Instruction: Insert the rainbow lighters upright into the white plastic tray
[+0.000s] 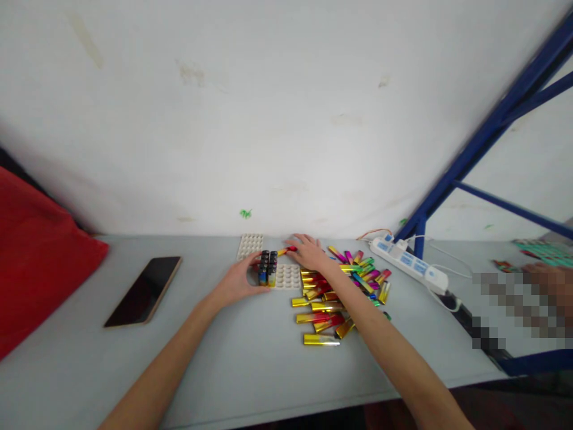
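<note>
My left hand (240, 279) is wrapped round a block of upright lighters with dark tops (268, 267), at the left end of a white tray with round holes (287, 277). Just behind and to the right, my right hand (308, 252) has its fingers on a red and yellow lighter (287, 250) lying on its side. A loose pile of shiny lighters (326, 307), yellow, red, green and purple, spreads beside and under my right forearm.
Another white holed tray (249, 245) lies near the wall. A phone (144, 291) and red cloth (40, 257) are on the left. Rightward are a power strip (409, 263), blue metal frame (470, 143) and another person's hand (548, 283).
</note>
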`<state>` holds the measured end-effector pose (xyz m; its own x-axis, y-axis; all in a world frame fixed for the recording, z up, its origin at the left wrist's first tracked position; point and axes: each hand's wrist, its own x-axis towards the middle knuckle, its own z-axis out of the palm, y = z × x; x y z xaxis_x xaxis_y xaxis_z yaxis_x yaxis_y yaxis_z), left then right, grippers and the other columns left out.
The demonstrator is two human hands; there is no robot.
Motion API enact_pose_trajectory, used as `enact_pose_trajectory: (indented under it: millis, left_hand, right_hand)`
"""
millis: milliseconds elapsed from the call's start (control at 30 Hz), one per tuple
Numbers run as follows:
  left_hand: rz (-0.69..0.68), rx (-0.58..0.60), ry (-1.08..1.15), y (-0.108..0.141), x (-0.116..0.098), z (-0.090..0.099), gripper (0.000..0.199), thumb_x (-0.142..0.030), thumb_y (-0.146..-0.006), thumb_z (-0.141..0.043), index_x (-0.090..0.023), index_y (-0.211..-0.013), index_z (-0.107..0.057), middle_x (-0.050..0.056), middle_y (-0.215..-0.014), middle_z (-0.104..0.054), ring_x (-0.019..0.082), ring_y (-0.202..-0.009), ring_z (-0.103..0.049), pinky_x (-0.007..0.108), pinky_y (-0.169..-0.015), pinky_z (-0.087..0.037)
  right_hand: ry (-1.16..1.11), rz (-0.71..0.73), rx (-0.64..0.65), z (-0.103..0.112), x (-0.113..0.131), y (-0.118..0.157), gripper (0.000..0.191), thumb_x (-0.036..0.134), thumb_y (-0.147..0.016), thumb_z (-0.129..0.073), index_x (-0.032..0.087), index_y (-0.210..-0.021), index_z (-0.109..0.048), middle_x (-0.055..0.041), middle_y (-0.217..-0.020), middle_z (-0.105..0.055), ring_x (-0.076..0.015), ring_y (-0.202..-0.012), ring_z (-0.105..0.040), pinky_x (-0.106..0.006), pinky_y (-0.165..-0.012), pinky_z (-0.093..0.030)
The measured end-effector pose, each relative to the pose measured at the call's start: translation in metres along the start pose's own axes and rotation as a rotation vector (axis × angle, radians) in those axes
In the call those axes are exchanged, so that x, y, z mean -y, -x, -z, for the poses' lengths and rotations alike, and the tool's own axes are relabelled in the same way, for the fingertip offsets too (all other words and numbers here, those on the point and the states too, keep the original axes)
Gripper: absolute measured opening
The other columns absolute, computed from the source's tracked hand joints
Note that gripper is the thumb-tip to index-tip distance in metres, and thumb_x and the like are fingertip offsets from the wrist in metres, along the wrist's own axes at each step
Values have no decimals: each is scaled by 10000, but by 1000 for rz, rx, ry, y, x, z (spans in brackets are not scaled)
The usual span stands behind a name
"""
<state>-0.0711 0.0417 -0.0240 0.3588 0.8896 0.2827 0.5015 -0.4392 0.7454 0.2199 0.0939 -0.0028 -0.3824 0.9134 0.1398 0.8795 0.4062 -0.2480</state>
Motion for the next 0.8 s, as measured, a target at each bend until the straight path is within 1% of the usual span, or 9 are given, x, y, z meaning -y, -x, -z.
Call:
enact_pose_trajectory:
  millis: [67, 100, 200, 300, 400, 500, 667, 733, 800]
  left_hand:
    - [-6, 0, -4, 0, 0, 1, 989, -463, -628, -997, -264, -1500, -574, 158, -1342, -793, 402, -1191, -778, 583, -1074, -624]
    - [-9, 1, -3, 0, 0, 1, 984, -458, -632, -997, -268, -1498, -571, 159, -1337, -795, 399, -1181, -782, 575, -1063, -630]
    - [-12, 10, 6, 0, -2, 1, 987, -447, -638, -995, -256, -1500, -555, 168, -1334, -794, 395, -1169, -789, 556, -1052, -639]
    - [0, 14, 2, -1, -4, 0, 988, -448, -637, -988, -235, -1496, -549, 177, -1336, -790, 400, -1178, -785, 562, -1067, -630]
    - [-12, 11, -5, -1, -5, 1, 965, -466, -653, -977, -227, -1487, -555, 181, -1346, -784, 398, -1182, -783, 560, -1065, -629]
    - [-27, 9, -6, -1, -3, 1, 938, -482, -658, -979, -229, -1468, -578, 173, -1337, -789, 388, -1180, -787, 533, -1055, -638]
    - [-19, 2, -43, 0, -1, 1, 924, -520, -668, -974, -219, -1456, -598, 171, -1348, -784, 392, -1201, -779, 544, -1072, -631]
    - [-8, 6, -55, 0, -2, 2, 926, -523, -675, -967, -212, -1463, -593, 179, -1365, -776, 395, -1211, -771, 557, -1090, -619]
    - [15, 15, -65, 0, -3, 2, 946, -542, -675, -956, -200, -1475, -584, 187, -1379, -768, 401, -1219, -765, 570, -1107, -607]
  right_hand:
    - [34, -77, 48, -7, 7, 2, 487, 467, -1123, -576, 376, -1601, -596, -136, -1743, -468, -439, -1580, -421, -746, -1211, -377]
    - [32, -88, 44, -9, 8, 5, 481, 457, -1125, -577, 373, -1599, -603, -144, -1734, -481, -441, -1573, -436, -740, -1208, -385]
    - [2, -37, -11, -8, 2, 21, 413, 351, -1132, -581, 276, -1523, -689, -180, -1619, -608, -351, -1513, -539, -575, -1255, -413]
    - [-24, 3, -45, 0, -5, 37, 317, 287, -1120, -608, 183, -1359, -788, -190, -1458, -720, -278, -1377, -659, -421, -1225, -457]
    - [-61, 20, -67, 7, -10, 50, 247, 251, -1098, -646, 158, -1254, -812, -165, -1340, -771, -250, -1244, -720, -363, -1140, -510]
    - [-129, 34, -86, 13, -12, 59, 223, 233, -1088, -649, 146, -1226, -802, -152, -1240, -802, -241, -1149, -742, -363, -1076, -534]
    - [-415, 3, -259, 20, -10, 68, 237, 294, -1051, -685, 173, -1208, -815, -142, -1207, -832, -261, -1079, -750, -421, -1031, -548]
    - [-584, -25, -320, 23, -6, 69, 276, 379, -1022, -717, 190, -1191, -826, -111, -1124, -843, -243, -960, -743, -391, -928, -567]
    - [-792, -82, -348, 26, 0, 69, 348, 470, -970, -763, 198, -1176, -829, -65, -961, -825, -212, -811, -698, -345, -792, -553]
